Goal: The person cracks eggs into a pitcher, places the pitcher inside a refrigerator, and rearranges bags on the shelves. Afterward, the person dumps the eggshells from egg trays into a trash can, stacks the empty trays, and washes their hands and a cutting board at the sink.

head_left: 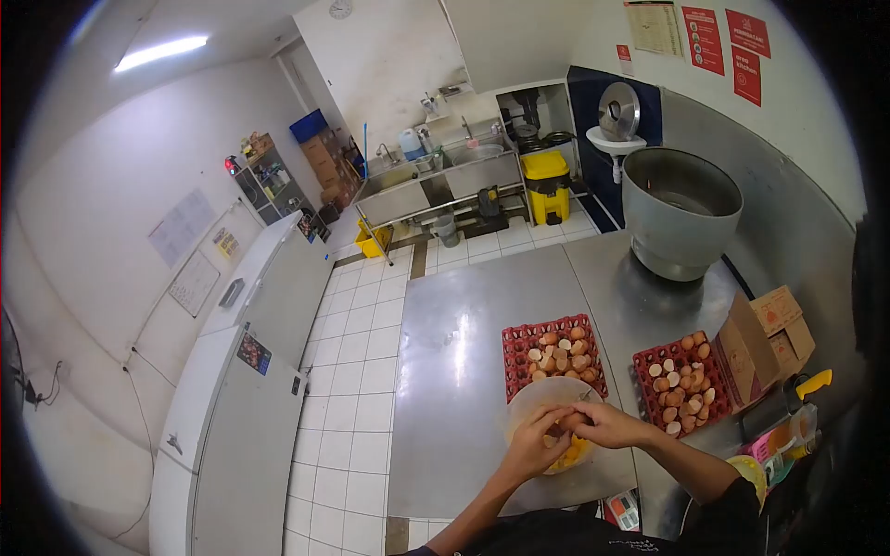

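Both my hands meet over a whitish translucent bowl (527, 400) that has yellow yolks (573, 452) in it. Between my left hand (538, 441) and my right hand (607, 426) is a brown egg (572, 421), with the fingers of both closed around it. Whether its shell is cracked I cannot tell, as the fingers cover much of it. Just beyond the bowl lies a red egg tray (512, 345) holding several brown eggshells (556, 354). To the right, a second red tray (646, 414) carries more broken shells (686, 380) and some rounded brown eggs or shells.
A large metal pot (681, 218) stands on the steel table (445, 371) at the back right. Cardboard boxes (774, 334) and a yellow-handled tool (814, 384) are at the right. White chest freezers (241, 398) line the left; sinks (445, 176) and a yellow bin (547, 185) stand behind.
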